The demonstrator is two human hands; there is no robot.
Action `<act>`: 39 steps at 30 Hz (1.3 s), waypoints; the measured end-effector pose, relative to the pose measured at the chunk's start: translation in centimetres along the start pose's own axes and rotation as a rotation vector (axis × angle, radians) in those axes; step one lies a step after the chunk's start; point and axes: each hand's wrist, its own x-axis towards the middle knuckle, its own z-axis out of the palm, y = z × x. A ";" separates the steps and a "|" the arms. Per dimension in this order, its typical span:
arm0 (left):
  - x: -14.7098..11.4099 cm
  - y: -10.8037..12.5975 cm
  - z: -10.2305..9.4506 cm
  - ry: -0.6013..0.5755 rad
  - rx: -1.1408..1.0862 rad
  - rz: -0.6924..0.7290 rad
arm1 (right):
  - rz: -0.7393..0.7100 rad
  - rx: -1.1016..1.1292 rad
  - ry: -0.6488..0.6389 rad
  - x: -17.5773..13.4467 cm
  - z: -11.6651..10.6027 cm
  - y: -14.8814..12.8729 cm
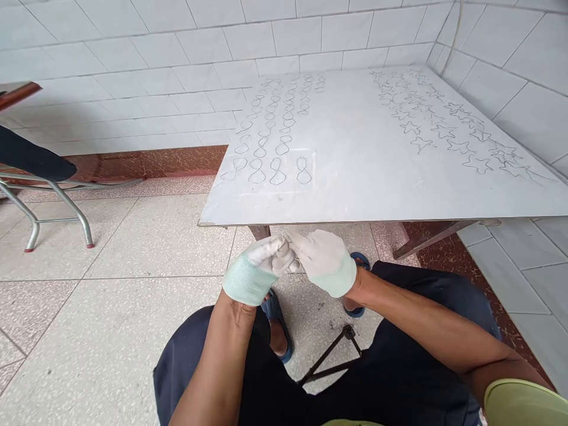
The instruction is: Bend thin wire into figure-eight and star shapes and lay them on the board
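Observation:
Both hands wear white gloves with pale green cuffs and meet fingertip to fingertip in front of the table's near edge. My left hand (270,260) is closed with its fingers curled. My right hand (319,254) comes in from the other side, thumb and fingers pinched together. Between the fingertips a bit of thin wire (285,235) shows faintly; most of it is hidden by the gloves. On the table beyond lie rows of thin wire figure-eights (277,171) at the left, and wire stars (421,143) at the right, some overlapping.
The white-topped table (355,195) stands against the tiled wall (297,35), its near edge just past my hands. A dark metal stand (348,332) is on the floor between my feet. At the left is a metal-legged stool (57,219) with a person's dark trouser leg (35,155) above it.

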 end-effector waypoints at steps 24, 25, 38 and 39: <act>-0.4 1.2 0.8 0.384 0.636 0.119 | 0.051 -0.200 0.006 0.8 -0.6 0.4; -0.5 1.3 0.8 0.385 0.625 0.128 | 0.029 -0.207 -0.026 0.8 -0.7 0.4; -1.5 1.9 -0.2 0.398 0.729 0.055 | -0.222 -0.289 -0.196 0.9 -0.8 1.3; -1.5 1.9 -0.2 0.409 0.752 0.049 | -0.228 -0.291 -0.204 0.9 -0.7 1.4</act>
